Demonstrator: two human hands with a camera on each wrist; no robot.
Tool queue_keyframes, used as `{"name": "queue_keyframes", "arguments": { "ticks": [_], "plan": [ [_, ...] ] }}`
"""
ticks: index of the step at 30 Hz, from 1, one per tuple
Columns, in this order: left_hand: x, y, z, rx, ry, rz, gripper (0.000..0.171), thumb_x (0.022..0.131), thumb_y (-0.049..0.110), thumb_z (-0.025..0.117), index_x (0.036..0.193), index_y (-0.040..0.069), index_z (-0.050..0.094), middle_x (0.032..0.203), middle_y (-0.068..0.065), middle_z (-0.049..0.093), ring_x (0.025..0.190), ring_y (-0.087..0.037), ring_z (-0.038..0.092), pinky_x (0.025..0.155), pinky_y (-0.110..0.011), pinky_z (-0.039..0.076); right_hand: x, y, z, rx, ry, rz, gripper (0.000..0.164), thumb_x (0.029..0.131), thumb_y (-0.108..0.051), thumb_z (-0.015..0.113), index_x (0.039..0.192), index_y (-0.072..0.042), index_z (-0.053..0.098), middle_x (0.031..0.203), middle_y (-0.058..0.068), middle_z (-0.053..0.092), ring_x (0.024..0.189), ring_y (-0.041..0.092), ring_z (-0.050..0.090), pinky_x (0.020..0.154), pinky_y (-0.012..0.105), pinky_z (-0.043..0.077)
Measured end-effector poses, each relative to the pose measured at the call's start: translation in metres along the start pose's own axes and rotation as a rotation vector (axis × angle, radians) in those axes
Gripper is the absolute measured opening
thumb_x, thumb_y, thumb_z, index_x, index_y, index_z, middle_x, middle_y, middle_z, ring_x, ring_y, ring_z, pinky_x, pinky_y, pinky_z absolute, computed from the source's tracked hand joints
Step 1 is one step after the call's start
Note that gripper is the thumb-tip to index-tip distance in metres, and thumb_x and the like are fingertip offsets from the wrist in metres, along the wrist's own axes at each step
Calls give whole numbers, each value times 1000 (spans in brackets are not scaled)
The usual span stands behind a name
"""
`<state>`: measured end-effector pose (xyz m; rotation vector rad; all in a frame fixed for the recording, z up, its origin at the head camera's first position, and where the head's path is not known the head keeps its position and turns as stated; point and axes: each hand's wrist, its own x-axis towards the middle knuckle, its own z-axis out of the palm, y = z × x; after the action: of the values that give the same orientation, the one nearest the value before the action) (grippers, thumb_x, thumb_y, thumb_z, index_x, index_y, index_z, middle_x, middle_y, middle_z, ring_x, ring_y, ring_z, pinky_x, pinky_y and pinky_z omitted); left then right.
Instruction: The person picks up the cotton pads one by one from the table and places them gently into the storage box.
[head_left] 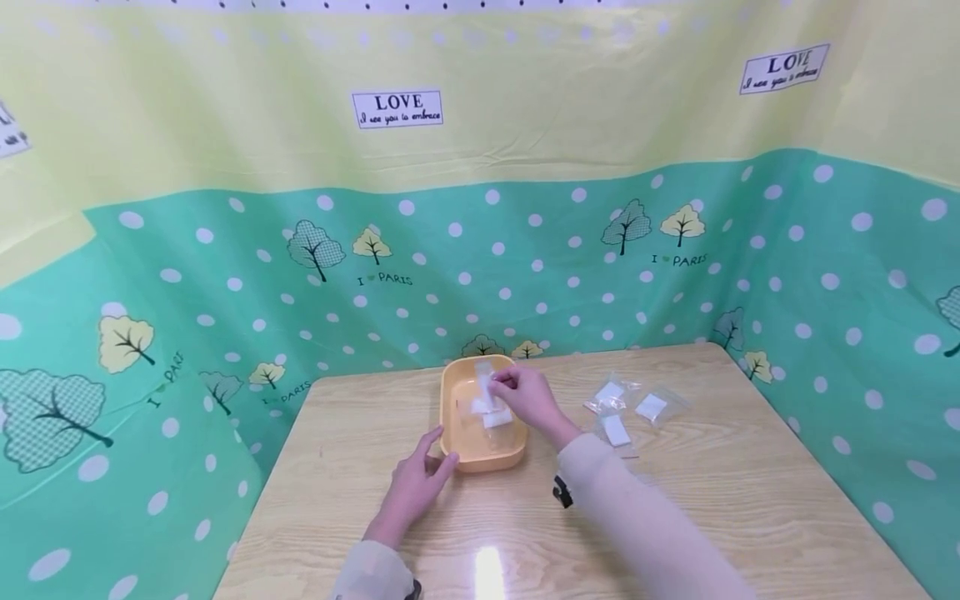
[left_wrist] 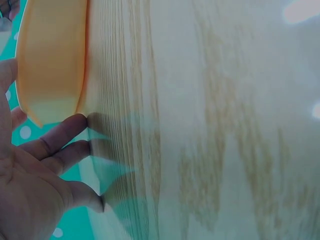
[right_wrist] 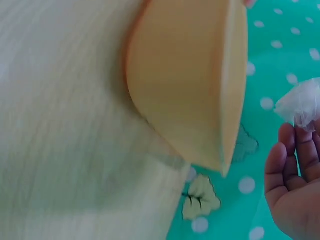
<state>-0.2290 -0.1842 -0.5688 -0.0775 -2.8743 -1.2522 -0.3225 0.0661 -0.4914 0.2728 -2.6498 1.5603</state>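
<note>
Right hand (head_left: 522, 397) pinches a clear plastic packet, white inside (right_wrist: 301, 102), over the peach rounded-rectangular plastic tray (head_left: 467, 442) near the far edge of the bench (head_left: 337, 467). Left hand (head_left: 417, 479), fingers spread, touches the tray's near-left corner, presumably to steady it.

Cloth wall (head_left: 495, 167) on far, left and right sides — pale yellow above, green with white dots below. Tree prints (head_left: 316, 247) and "PARIS" lettering (head_left: 395, 279) on green; "LOVE" labels (head_left: 398, 110) on yellow. Wood-grain table (head_left: 525, 517) — bright reflection (head_left: 489, 573) at near side.
</note>
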Motion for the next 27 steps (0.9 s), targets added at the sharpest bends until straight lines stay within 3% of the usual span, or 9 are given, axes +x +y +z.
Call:
{"name": "queue_keyframes", "arguments": {
  "ticks": [6,13,27],
  "plan": [
    [-1,1,1,-6,-8,-7,69,105,53,64,164,27,42,114,-12,81,105,-28,76,97,-59,59,-5,4,20,-77,-25,-11,14,101,-23,76,107,-11,79,99,3,79,87,13,69,82,31,62],
    [-1,2,0,3,-3,-20,68,104,54,64,164,28,42,115,-10,80,106,-28,76,97,-59,58,-11,10,24,-137,-48,15,17,98,-22,78,109,-9,79,99,4,78,88,14,68,82,32,62],
    [-3,2,1,10,1,-4,67,105,54,62,164,28,42,116,-11,81,110,-33,75,101,-65,55,-17,22,33,-221,-65,-40,16,102,-24,74,112,-12,78,102,2,79,91,13,71,86,34,63]
  ]
}}
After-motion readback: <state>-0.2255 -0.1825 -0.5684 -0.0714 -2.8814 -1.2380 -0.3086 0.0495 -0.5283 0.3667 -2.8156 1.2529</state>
